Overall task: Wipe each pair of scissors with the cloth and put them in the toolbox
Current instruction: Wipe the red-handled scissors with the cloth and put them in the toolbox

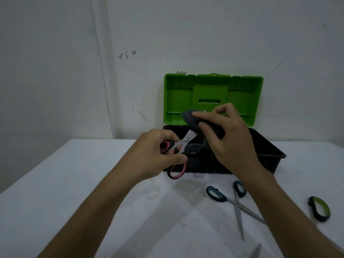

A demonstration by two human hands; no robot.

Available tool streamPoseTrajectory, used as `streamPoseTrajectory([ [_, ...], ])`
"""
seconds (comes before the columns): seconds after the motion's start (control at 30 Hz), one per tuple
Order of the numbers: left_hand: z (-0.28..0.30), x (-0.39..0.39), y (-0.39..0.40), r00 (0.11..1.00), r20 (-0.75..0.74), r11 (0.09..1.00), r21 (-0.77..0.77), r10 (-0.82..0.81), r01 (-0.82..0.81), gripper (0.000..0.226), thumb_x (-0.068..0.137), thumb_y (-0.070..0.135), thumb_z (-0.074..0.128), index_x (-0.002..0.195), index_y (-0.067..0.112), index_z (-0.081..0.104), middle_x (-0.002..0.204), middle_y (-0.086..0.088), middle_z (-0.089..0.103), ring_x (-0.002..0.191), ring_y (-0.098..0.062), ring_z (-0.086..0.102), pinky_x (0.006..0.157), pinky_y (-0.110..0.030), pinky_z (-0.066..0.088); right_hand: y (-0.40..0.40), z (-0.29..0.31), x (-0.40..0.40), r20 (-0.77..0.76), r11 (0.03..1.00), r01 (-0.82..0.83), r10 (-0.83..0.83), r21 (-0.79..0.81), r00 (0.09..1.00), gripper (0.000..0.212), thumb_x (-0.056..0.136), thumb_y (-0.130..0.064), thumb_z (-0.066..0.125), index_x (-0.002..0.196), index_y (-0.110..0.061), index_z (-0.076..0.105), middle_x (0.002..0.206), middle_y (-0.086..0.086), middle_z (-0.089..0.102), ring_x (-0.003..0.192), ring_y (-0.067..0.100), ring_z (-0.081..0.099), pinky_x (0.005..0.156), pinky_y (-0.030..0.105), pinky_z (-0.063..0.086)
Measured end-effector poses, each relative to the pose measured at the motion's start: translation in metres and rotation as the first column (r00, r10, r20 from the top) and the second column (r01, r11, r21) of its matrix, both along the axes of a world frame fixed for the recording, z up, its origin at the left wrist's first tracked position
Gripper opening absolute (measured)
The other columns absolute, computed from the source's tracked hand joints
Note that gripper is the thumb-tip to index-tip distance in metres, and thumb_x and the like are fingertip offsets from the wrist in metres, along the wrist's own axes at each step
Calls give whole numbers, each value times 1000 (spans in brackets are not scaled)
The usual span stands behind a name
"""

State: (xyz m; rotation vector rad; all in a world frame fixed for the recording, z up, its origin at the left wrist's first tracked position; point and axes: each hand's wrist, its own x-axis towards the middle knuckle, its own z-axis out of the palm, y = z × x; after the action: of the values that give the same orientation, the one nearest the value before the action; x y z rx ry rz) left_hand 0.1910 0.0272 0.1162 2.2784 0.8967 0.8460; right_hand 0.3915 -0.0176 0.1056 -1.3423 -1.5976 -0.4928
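No brand, label or writing can be read anywhere. The left hand (154, 155) grasps the pink-handled scissors (178, 153) by their handles, fingers curled round them, holding them in the air just in front of the toolbox (268, 146). The right hand (229, 138) clenches a dark grey cloth (191, 120) wrapped over the blades, so only the part near the pivot shows. The toolbox is a black tub with its green lid (214, 94) standing open against the wall. On the table (74, 183), to the right, lie blue-handled scissors (232, 200), blades spread, and beside them a green-handled pair (319, 208), partly hidden by the right forearm. The table top is white and scuffed; the wall (55, 62) behind is pale, with chipped marks
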Motion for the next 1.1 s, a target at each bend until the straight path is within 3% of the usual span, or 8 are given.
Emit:
streamPoseTrajectory([
  [0.13,1,-1,3,999,-36,999,-36,4,-5,18,74,36,80,86,29,68,73,-6,66,71,-21,64,65,-33,53,-3,4,11,-115,990,133,-127,50,985,30,97,-27,58,126,-28,67,105,-4,43,86,0,43,68,6,39],
  [0.23,1,-1,3,1000,14,997,-79,4,-3,16,77,37,78,86,27,70,72,-1,68,62,-7,61,59,-19,44,-7,8,6,-80,998,43,-39,51,996,30,97,-26,59,126,-25,67,106,-4,45,90,2,46,74,6,41],
  [0.33,3,-5,4,993,119,995,-103,4,9,11,80,35,75,81,24,72,64,8,66,60,-2,59,59,-15,43,-4,6,-3,7,999,-36,37,-34,999,31,95,-29,60,126,-29,67,105,-4,47,90,5,50,75,11,44],
  [0.53,2,-6,7,979,191,996,-80,65,-50,20,79,43,74,70,24,73,60,1,63,53,-6,50,54,-18,38,-7,12,8,-139,996,48,-37,77,990,42,95,-19,62,136,-21,56,110,0,48,93,1,48,81,2,37],
  [0.77,-1,-4,10,977,203,992,-121,64,-40,26,80,42,74,67,20,71,55,0,52,50,-9,42,53,-23,34,-6,6,-7,7,990,-125,126,-62,992,40,93,-23,65,133,-26,61,106,0,51,94,6,53,81,11,43],
  [0.87,-4,-7,13,985,156,993,-109,67,-50,27,80,44,73,67,21,70,53,3,46,49,-10,36,52,-23,30,2,1,7,-129,997,-11,1,-78,992,35,95,-25,61,130,-30,63,105,-1,49,92,7,53,79,7,40],
  [0.97,-6,-4,14,984,157,991,-121,83,-64,28,82,44,71,66,21,70,43,13,40,43,-4,33,46,-13,28,-1,1,22,-205,994,103,-109,-40,973,32,97,-26,59,128,-29,64,105,0,47,86,-1,49,77,3,38],
  [1.1,-8,0,15,986,108,991,-56,128,-123,28,83,45,70,66,22,69,38,13,40,39,-4,34,43,-13,26,-7,5,9,-87,997,-79,79,5,993,33,95,-22,61,128,-24,66,103,-1,46,94,-5,48,81,5,38],
])
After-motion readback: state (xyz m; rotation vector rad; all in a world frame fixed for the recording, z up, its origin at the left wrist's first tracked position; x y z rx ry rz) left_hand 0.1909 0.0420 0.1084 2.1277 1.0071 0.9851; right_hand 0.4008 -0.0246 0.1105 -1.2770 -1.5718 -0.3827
